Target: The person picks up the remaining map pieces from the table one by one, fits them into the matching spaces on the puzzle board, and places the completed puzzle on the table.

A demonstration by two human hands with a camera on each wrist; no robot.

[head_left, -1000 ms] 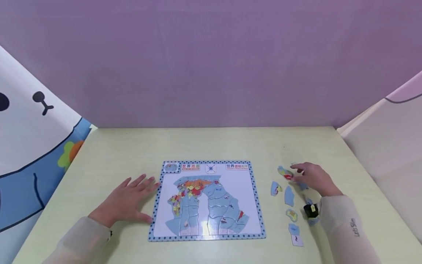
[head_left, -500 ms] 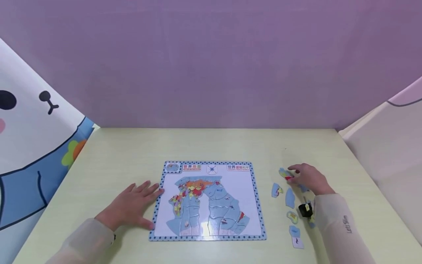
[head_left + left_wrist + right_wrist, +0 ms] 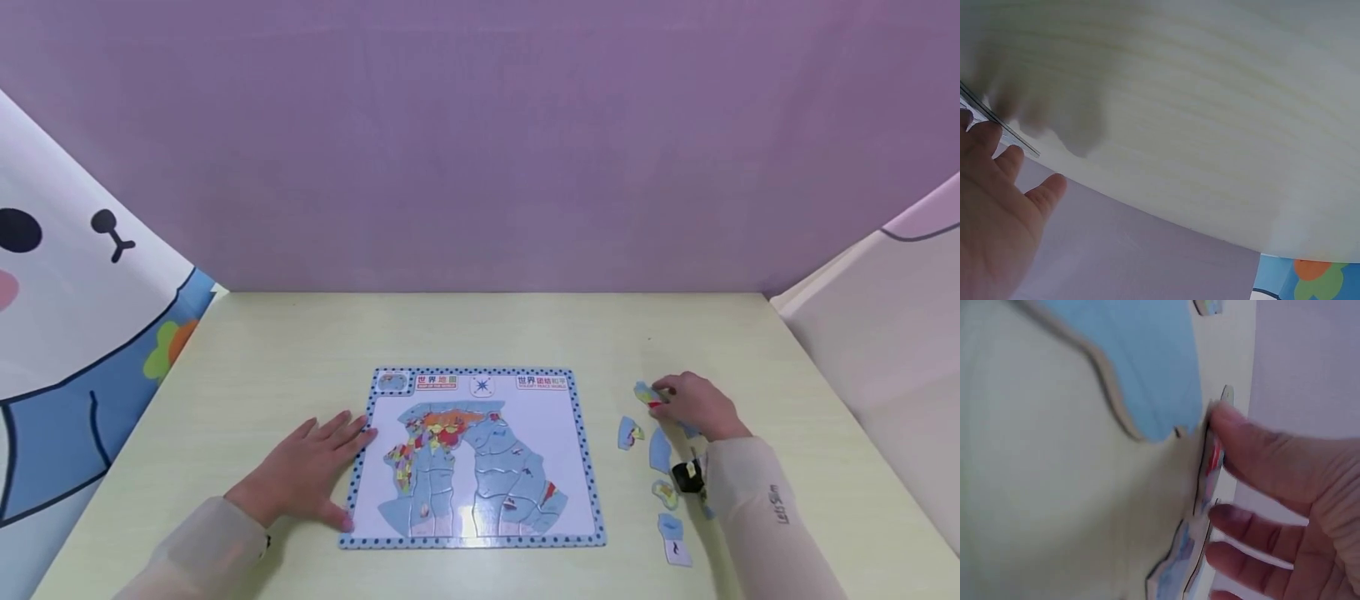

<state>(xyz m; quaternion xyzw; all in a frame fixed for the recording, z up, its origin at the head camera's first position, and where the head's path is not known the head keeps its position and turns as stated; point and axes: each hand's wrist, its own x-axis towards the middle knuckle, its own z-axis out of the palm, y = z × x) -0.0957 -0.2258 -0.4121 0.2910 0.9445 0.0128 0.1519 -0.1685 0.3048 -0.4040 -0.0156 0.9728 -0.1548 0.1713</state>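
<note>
My left hand point(image 3: 300, 471) lies flat with fingers spread, its fingertips and thumb over the left edge of a world-map puzzle board point(image 3: 472, 542). In the left wrist view, the same hand point(image 3: 994, 200) shows straight fingers at the board's edge. At the right, my right hand point(image 3: 697, 406) pinches the end of a blue, green and red puzzle piece point(image 3: 643, 392) on the table. The right wrist view shows the thumb point(image 3: 1238, 434) on that piece's upper side and the fingertips near its lower end.
Loose puzzle pieces lie below the right hand: one blue and yellow point(image 3: 628, 433), one plain blue point(image 3: 660, 452), one small and rounded point(image 3: 664, 493), one blue and white point(image 3: 675, 542). Fitted pieces point(image 3: 498, 479) form an arch on the board. A purple backdrop point(image 3: 480, 167) rises behind the table.
My right hand has edged left, and its thumb and fingers have drawn together on the red-marked piece. The left hand has shifted slightly right over the board's edge. The view has shifted a little.
</note>
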